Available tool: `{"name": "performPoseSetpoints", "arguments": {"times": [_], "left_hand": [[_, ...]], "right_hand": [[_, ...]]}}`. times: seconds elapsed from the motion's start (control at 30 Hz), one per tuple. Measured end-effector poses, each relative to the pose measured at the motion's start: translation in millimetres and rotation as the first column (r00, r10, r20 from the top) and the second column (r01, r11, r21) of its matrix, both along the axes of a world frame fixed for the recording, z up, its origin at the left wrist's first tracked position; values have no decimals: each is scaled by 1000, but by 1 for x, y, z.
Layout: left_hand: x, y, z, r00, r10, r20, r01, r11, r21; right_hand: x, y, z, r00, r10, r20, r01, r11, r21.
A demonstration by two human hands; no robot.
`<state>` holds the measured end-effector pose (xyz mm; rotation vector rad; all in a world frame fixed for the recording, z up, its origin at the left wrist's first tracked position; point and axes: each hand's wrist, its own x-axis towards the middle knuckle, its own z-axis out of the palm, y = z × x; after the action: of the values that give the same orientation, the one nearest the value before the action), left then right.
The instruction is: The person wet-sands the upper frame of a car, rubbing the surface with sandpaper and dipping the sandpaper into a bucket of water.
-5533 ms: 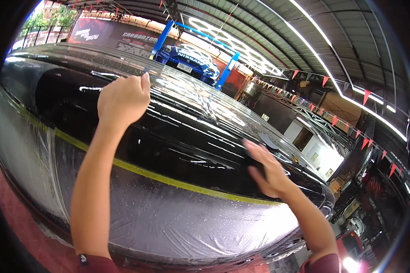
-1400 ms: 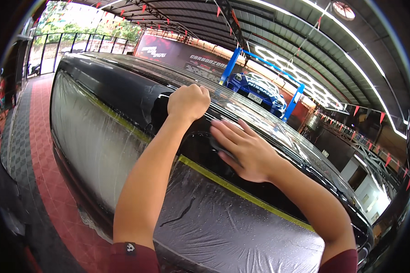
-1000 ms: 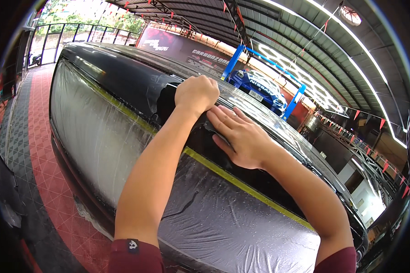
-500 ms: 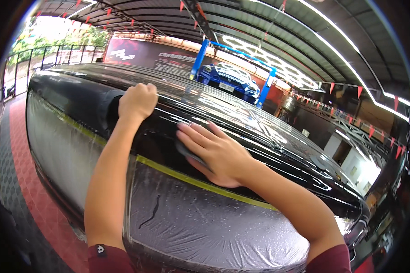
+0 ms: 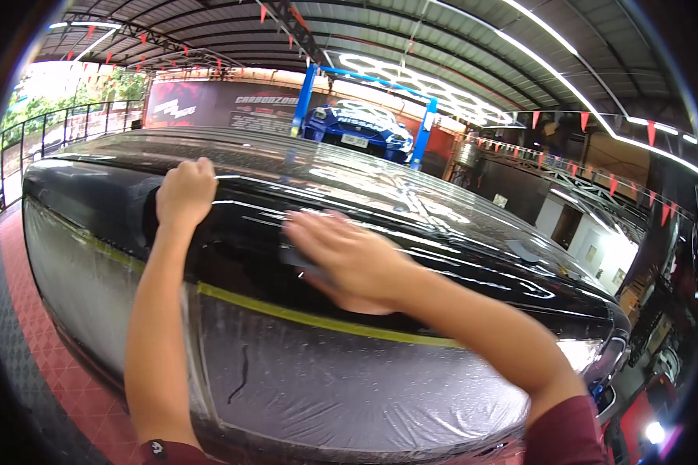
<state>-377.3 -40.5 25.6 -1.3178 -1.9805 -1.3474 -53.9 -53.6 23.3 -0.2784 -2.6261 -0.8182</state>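
Black vehicle (image 5: 244, 256) stretches across shop. Well behind it, blue lift (image 5: 423, 133), blue car (image 5: 357, 128) between its posts. Translucent plastic sheeting (image 5: 349, 387) covers vehicle's side, yellow tape (image 5: 310, 314) along sheeting's top edge. Left hand (image 5: 186, 194) at roof edge, fingers curled out of sight; can't tell whether it grips. Right hand (image 5: 345, 260), blurred, holds dark pad (image 5: 295, 257) against panel above tape.

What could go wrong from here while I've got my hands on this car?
The dark grey flat pad under your right hand might catch the yellow tape strip just below and lift it, loosening the translucent plastic sheet. Any grit trapped beneath the pad could scratch the glossy black car panel. The separate grey flat piece by the roof edge could slide off if bumped.
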Motion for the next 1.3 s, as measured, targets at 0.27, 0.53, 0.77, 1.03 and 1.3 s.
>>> {"name": "performPoseSetpoints", "arguments": {"times": [0.27,0.53,0.77,1.03,1.3], "left_hand": [[3,-11,-14,987,110,116,-108,994,-19],[6,-7,-8,935,131,-329,-133,991,17],[-2,-10,-10,997,-44,71,46,999,-27],[-17,-25,-17,458,-888,43,470,283,836],[-94,-234,-278,991,-135,19,111,884,454]], "right_hand": [[222,-37,2,925,-376,-55,362,915,-177],[50,1,22,1000,-17,-9,15,972,-236],[71,8,26,980,-196,17,186,899,-396],[-78,12,28,999,25,20,-17,948,-317],[-76,24,22,984,112,137,-83,976,-203]]}}
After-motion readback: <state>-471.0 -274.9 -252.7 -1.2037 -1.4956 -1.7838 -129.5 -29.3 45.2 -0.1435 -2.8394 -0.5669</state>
